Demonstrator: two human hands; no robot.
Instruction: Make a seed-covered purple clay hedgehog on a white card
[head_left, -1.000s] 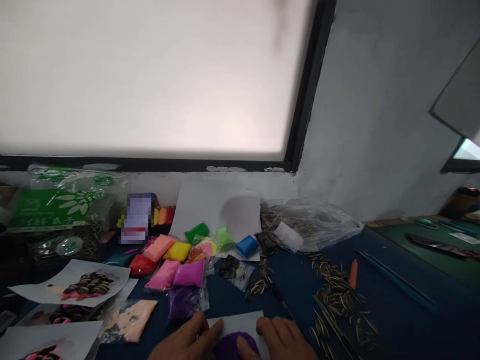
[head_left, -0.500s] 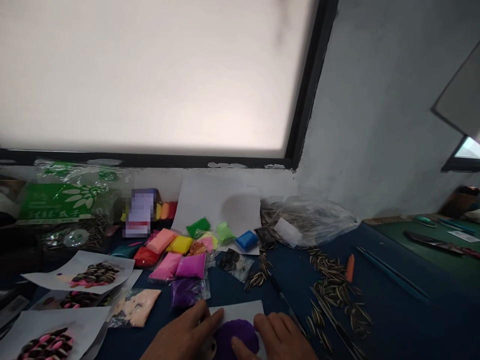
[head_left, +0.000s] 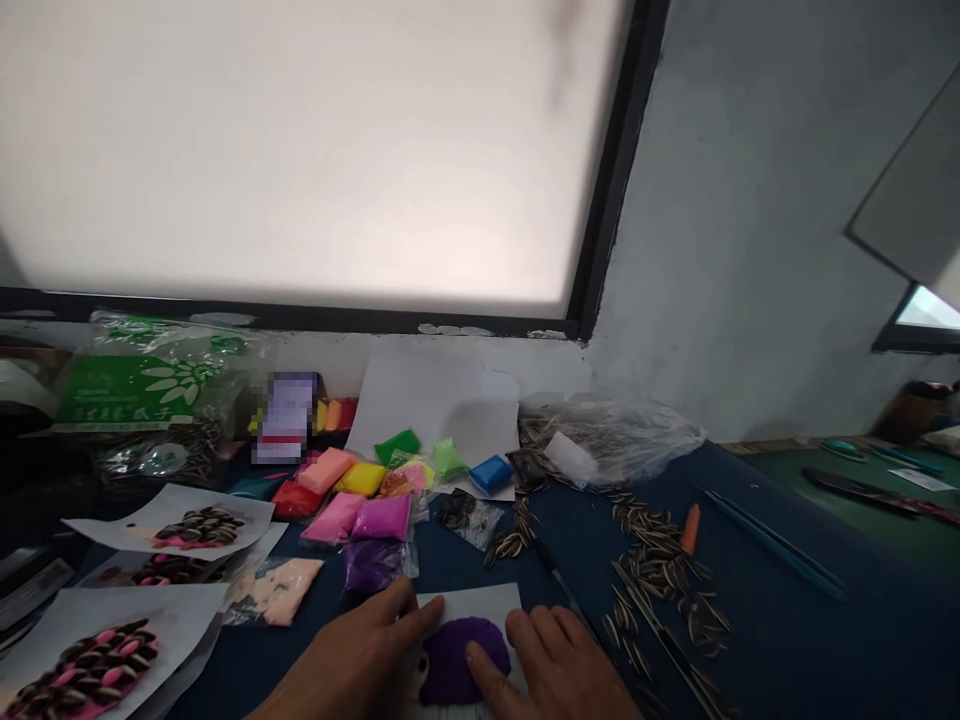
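A flattened piece of purple clay (head_left: 461, 664) lies on a sheet of white paper (head_left: 504, 600) at the bottom of the view. A pale part with a dark spot shows at its left end. My left hand (head_left: 367, 645) rests on the paper's left side, index finger stretched out along the clay's upper left; its other fingers are partly hidden. With its thumb, my right hand (head_left: 559, 665) presses on the clay's right part, its fingers bent over the paper's right edge, apart from the thumb. A purple clay packet (head_left: 371, 565) lies just beyond my left hand.
Several coloured clay packets (head_left: 382, 518) lie ahead. Sheets with seed-covered clay pictures (head_left: 199, 528) are at left, near a green seed bag (head_left: 127, 395). Loose sunflower seeds (head_left: 652, 540), tweezers (head_left: 660, 630), a pen (head_left: 555, 570) and an orange stick (head_left: 691, 529) lie at right.
My view has shifted slightly, so the table things sit a little higher. My right thumb has straightened somewhat on the purple clay. Both hands stay at the paper.
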